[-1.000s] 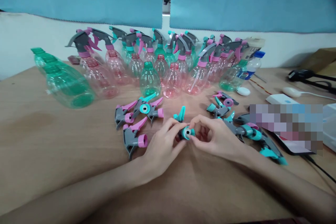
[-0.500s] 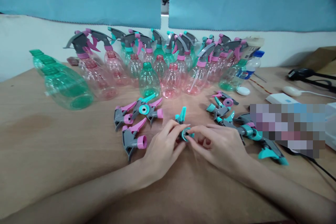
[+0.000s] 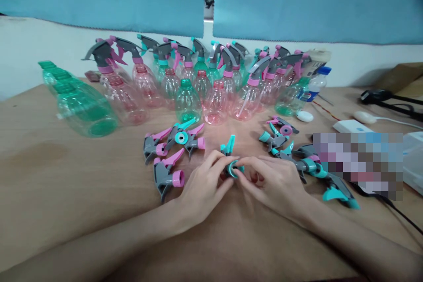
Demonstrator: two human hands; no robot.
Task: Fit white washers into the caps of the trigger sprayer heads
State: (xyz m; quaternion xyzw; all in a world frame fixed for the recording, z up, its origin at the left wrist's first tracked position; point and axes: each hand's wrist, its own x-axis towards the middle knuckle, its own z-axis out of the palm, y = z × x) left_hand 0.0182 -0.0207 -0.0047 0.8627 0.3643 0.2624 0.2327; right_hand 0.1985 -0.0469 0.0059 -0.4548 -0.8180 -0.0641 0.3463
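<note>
Between both hands is a grey trigger spray head with a teal trigger and collar (image 3: 228, 146), the collar's round opening turned toward me. My left hand (image 3: 205, 183) grips it from the left, thumb and fingers closed about the collar. From the right, my right hand (image 3: 276, 183) pinches at the collar's rim with thumb and forefinger; whether something small is in that pinch is hidden. Several loose spray heads with pink collars (image 3: 168, 177) lie left of my left hand. More loose spray heads, mostly teal (image 3: 275, 139), lie beyond and right of my right hand.
Several pink and green spray bottles (image 3: 216, 103) stand across the back, some topped with spray heads, others uncapped. Green bottles (image 3: 87, 112) are grouped at the left. To the right are a blue-capped drink bottle (image 3: 317, 83), a white mouse (image 3: 364, 117), cables and a blurred-out patch.
The view has shifted slightly. Both hands stay at the spray head's collar, with only a slight movement of the right fingers at its rim.
</note>
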